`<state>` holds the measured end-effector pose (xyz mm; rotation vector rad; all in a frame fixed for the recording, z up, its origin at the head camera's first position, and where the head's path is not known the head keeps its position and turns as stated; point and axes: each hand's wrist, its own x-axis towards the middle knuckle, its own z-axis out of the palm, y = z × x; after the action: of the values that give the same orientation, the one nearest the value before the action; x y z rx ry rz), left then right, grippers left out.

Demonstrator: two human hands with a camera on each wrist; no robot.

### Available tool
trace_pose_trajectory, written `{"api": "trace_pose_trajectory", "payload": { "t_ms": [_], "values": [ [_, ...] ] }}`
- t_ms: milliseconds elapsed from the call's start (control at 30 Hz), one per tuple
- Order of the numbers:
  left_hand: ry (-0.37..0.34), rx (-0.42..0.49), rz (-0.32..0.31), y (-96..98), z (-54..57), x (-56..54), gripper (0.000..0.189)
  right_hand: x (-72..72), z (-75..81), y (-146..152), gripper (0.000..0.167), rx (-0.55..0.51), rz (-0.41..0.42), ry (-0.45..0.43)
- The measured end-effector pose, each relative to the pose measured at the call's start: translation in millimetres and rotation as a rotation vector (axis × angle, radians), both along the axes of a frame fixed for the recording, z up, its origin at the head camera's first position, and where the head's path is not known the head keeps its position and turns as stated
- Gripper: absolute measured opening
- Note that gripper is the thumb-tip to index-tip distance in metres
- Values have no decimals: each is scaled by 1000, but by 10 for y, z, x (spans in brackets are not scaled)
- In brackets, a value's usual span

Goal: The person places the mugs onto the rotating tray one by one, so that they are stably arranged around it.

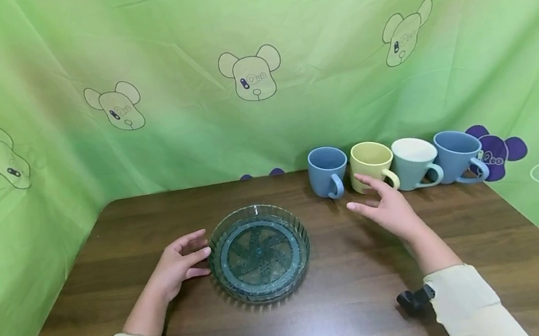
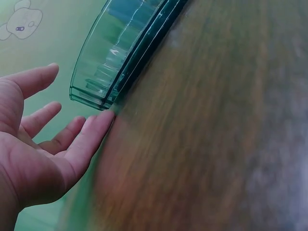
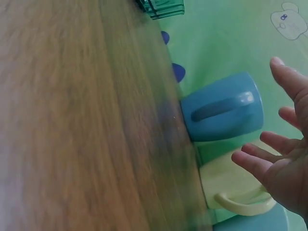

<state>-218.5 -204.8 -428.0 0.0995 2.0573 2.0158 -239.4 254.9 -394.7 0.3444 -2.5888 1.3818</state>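
A round, see-through green glass dish (image 1: 261,253) with a ribbed wall stands on the wooden table. My left hand (image 1: 179,265) is at its left side, fingers spread and fingertips right at the rim; in the left wrist view a fingertip meets the lower edge of the dish (image 2: 113,62). My right hand (image 1: 385,206) hovers in front of the yellow mug (image 1: 370,161), its fingers apart and holding nothing. To the left of that mug is a blue mug (image 1: 327,171), its handle toward me, also seen in the right wrist view (image 3: 226,110).
A pale teal mug (image 1: 412,164) and a second blue mug (image 1: 457,151) continue the row at the table's back right. Behind the table (image 1: 324,322) hangs a green printed cloth (image 1: 181,135), which also runs along both sides.
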Motion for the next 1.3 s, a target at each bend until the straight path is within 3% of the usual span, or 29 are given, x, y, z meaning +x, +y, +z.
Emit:
{"api": "trace_pose_trajectory", "payload": {
  "t_ms": [300, 700, 1300],
  "values": [
    [-18, 50, -44, -7, -1, -16, 66, -114, -68, -31, 74, -100, -5, -85],
    [-31, 86, -75, -8, -40, -21, 64, -286, -228, -149, 61, -346, -17, -144],
    [-17, 88, -66, 5, -64, -26, 62, -411, -355, -370, 41, -416, -199, -128]
  ]
}}
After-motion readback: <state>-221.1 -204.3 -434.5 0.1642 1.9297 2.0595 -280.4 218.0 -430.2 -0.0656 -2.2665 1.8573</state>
